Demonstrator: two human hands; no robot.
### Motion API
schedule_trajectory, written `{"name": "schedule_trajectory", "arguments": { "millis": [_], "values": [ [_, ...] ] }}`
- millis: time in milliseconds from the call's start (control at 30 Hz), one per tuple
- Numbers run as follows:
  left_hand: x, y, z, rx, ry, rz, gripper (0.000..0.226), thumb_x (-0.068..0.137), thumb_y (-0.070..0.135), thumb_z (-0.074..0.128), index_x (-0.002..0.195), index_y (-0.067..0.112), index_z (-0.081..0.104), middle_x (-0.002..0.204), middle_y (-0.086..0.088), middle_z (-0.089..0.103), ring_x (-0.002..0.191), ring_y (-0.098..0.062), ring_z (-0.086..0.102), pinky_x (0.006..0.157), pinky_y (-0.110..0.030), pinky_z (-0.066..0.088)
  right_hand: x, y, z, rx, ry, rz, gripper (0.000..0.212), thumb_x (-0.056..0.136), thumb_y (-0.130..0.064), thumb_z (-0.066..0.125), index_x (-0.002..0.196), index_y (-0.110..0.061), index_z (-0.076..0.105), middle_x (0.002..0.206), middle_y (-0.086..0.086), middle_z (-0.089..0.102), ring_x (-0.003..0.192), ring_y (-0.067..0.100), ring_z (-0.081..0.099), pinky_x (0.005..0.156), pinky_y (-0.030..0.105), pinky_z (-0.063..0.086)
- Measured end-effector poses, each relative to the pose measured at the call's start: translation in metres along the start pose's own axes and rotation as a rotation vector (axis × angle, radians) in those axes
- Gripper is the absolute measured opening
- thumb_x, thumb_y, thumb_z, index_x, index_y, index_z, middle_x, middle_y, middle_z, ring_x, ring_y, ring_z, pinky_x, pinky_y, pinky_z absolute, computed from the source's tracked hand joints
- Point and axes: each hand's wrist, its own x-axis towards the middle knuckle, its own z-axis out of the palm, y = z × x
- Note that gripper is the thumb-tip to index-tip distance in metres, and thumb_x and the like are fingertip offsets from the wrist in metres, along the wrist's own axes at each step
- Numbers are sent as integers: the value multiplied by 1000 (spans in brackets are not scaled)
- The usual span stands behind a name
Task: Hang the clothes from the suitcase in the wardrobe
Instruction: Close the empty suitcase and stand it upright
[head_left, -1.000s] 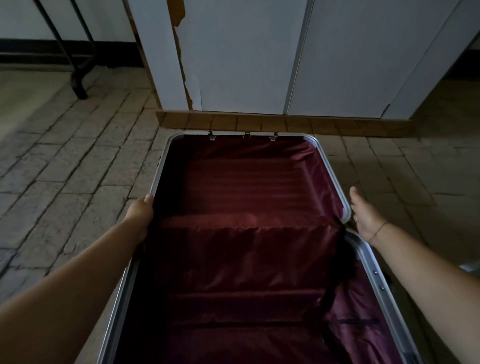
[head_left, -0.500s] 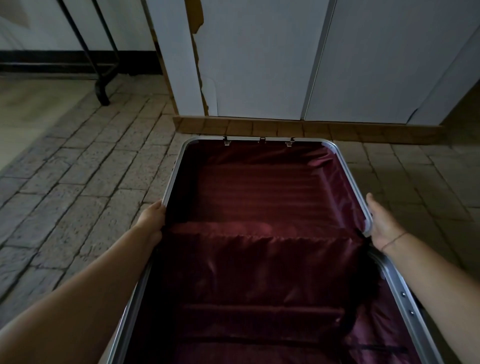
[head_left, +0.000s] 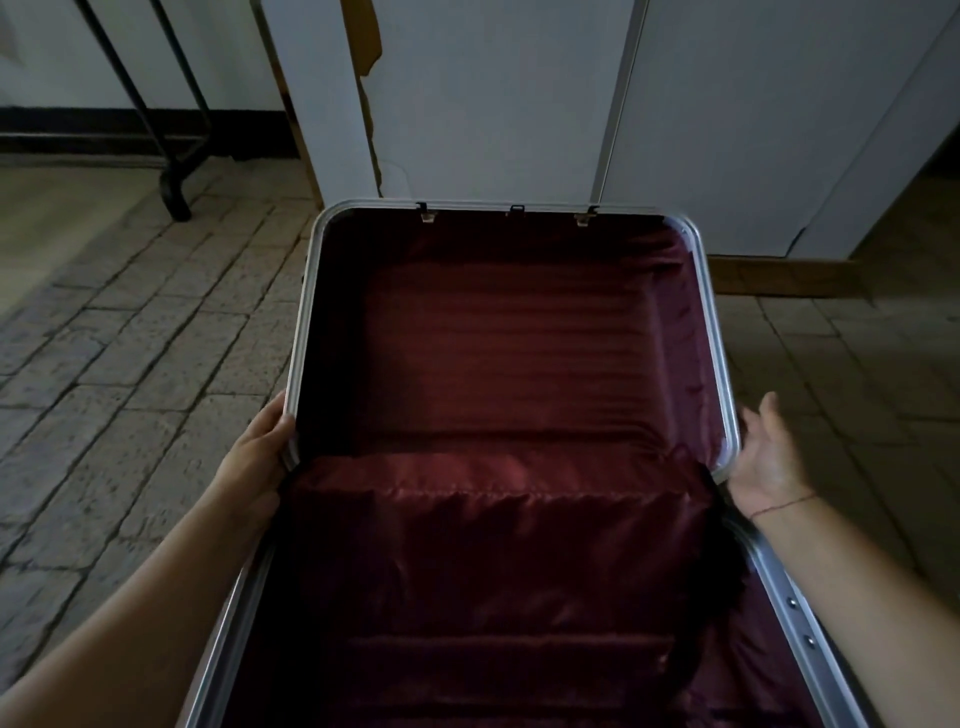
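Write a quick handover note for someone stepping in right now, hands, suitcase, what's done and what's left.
Left hand grips the left rim of the suitcase lid. Right hand is open beside the right rim, seemingly not gripping.
The lid is raised toward the wardrobe, whose doors look closed. Dark red lining covers the lower half; no clothes visible yet.
Left: uncover the clothes, open the wardrobe, hang them.

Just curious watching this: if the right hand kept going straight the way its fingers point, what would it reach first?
The right hand lies open beside the suitcase lid, fingers pointing ahead. Its path runs along the lid's outer edge over tiled floor, so probably the white wardrobe or its wooden plinth; depth is unclear.
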Motion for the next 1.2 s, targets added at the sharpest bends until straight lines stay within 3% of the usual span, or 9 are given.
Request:
{"name": "schedule_trajectory", "arguments": {
  "millis": [100,267,467,600,733,833,1000,1067,1200],
  "values": [
    [-2,8,-8,49,-68,17,42,99,4,35,134,21,51,119,-5,64,89,-10,69,73,-23,58,-5,-17,10,-69,-8,18,67,88,-65,33,133,-17,45,112,4,58,84,14,61,80,36,47],
    [-4,21,-3,105,-136,19,53,92,-7,36,133,23,52,131,-11,57,93,-12,68,70,-23,58,-13,-50,29,-178,-83,72,55,95,-57,21,93,-15,57,64,1,72,57,12,69,47,26,56],
    [-17,56,24,161,-92,-71,42,98,26,39,140,28,42,124,-9,58,73,-12,60,54,-27,49,-25,-63,39,-50,33,22,58,97,-52,31,136,-10,40,106,7,58,97,21,57,91,40,42],
    [-33,78,47,106,-147,-123,51,96,57,22,109,25,59,103,6,63,88,-10,58,89,-37,41,-23,-63,31,68,54,76,88,84,-72,37,151,-20,14,153,5,27,135,27,36,105,52,33],
    [-37,86,52,51,-169,-89,64,90,66,18,110,25,62,105,-1,65,89,-15,61,89,-35,42,-32,-76,28,0,11,72,82,87,-69,31,150,-20,16,148,7,35,132,30,40,105,52,33],
    [-39,98,54,97,-93,-99,68,91,66,15,105,17,60,95,-6,63,85,-20,59,81,-38,45,-46,-91,29,-180,-51,13,81,86,-68,32,145,-13,30,111,2,53,104,22,53,91,43,40],
    [-51,122,58,103,-84,-161,83,89,70,11,99,3,61,74,-12,69,69,-25,67,62,-34,52,-61,-110,30,-264,-106,-28,109,49,-90,53,133,-21,43,108,0,58,102,17,54,90,37,41],
    [-59,128,62,108,-68,-176,87,89,70,12,108,-2,57,81,-16,65,73,-29,63,77,-40,51,-66,-116,32,-208,-129,-42,76,75,-77,36,132,-26,42,110,2,56,98,17,54,89,38,41],
    [-79,137,76,115,-18,-204,83,90,68,10,126,4,49,123,-23,52,116,-41,51,98,-49,37,-77,-127,35,-141,-141,-14,77,80,-74,31,146,-33,27,143,9,37,106,24,50,89,45,42]
  ]
}}
